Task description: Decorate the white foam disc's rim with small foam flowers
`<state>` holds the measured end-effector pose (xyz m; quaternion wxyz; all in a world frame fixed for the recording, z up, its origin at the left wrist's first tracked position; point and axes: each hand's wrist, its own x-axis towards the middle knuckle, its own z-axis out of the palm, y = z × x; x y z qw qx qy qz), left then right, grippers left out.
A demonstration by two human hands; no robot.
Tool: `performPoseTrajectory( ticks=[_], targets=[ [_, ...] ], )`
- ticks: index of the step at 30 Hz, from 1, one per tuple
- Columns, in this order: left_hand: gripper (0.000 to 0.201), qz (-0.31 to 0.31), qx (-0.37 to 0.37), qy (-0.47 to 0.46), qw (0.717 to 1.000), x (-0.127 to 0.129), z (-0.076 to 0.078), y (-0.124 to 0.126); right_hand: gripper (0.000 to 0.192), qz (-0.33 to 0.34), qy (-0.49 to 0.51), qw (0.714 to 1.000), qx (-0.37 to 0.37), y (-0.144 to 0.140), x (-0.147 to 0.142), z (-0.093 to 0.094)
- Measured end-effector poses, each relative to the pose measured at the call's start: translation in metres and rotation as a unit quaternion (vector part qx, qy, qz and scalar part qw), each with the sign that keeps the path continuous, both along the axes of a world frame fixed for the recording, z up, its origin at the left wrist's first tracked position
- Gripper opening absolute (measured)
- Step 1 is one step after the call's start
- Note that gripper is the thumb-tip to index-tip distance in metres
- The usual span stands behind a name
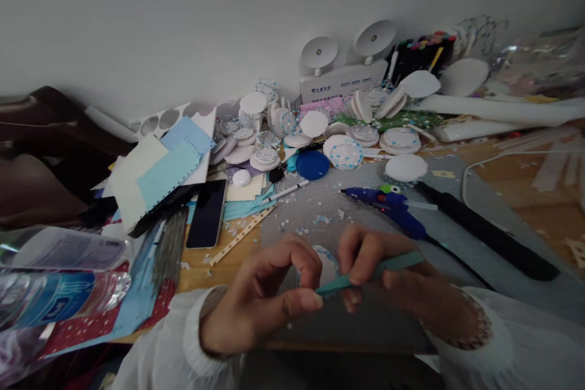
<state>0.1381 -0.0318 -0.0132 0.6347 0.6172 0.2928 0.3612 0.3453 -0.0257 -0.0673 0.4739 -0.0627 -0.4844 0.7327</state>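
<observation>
My left hand [267,292] and my right hand [388,283] meet low in the middle of the view, above a grey cutting mat [347,213]. The right hand grips a slim teal tool [375,271] that points left toward the left thumb. Between the fingers of both hands sits a small white round piece with a blue-dotted edge [325,259], pinched by the left hand's thumb and fingers. A blue hot-glue gun [393,206] lies on the mat just beyond my right hand.
Several white foam discs [347,140] are piled at the back by the wall. A blue lid [312,165], a black phone [208,213], a white pen [286,192], paper sheets [155,177] and plastic bottles [55,286] crowd the left. A long black tool [484,228] lies right.
</observation>
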Motion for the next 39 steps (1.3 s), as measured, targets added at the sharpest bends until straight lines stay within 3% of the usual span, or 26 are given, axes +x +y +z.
performPoseTrajectory(
  ticks=[5,7,11,16,20,22,25,26,30,33,34,36,39],
  targets=[
    [0.024,-0.025,0.026,-0.029,0.999,0.0,-0.003,0.003,0.02,-0.006,-0.006,1.0,-0.008,0.001,0.001,0.001],
    [0.028,-0.024,0.042,-0.069,0.996,-0.007,-0.003,0.004,0.019,-0.04,0.011,0.999,-0.035,0.005,0.006,0.006],
    [0.033,0.066,0.098,-0.105,0.987,-0.031,0.001,0.004,0.018,-0.189,0.014,0.981,-0.051,0.014,0.019,0.017],
    [0.024,0.21,0.137,0.011,0.968,-0.055,0.001,0.0,0.02,-0.174,-0.042,0.984,-0.022,0.017,0.011,0.011],
    [0.024,0.271,0.228,0.163,0.921,-0.072,-0.008,0.007,0.024,-0.199,-0.053,0.977,-0.056,0.019,-0.002,-0.001],
    [0.021,0.262,0.296,0.274,0.877,-0.079,-0.017,0.014,0.026,-0.209,-0.055,0.974,-0.069,0.021,-0.005,-0.005],
    [0.01,0.271,0.372,0.418,0.783,-0.079,-0.031,0.02,0.026,-0.213,-0.062,0.972,-0.076,0.022,-0.006,-0.009],
    [0.022,0.272,0.368,0.431,0.778,-0.075,-0.035,0.02,0.027,-0.213,-0.067,0.972,-0.075,0.022,-0.006,-0.009],
    [0.075,0.13,0.328,0.367,0.861,-0.031,-0.048,0.006,0.025,-0.211,-0.082,0.972,-0.061,0.022,-0.006,-0.008],
    [0.101,0.055,0.32,0.319,0.89,0.01,-0.06,-0.003,0.023,-0.201,-0.076,0.975,-0.057,0.022,-0.01,0.003],
    [0.1,0.037,0.322,0.31,0.894,0.02,-0.064,-0.004,0.022,-0.195,-0.074,0.976,-0.056,0.023,-0.011,0.009],
    [0.079,0.025,0.315,0.316,0.895,0.033,-0.07,-0.003,0.022,-0.184,-0.079,0.979,-0.047,0.023,-0.009,0.022],
    [0.056,0.022,0.298,0.332,0.895,0.032,-0.068,0.0,0.021,-0.211,-0.115,0.97,-0.032,0.016,0.012,0.038]
  ],
)
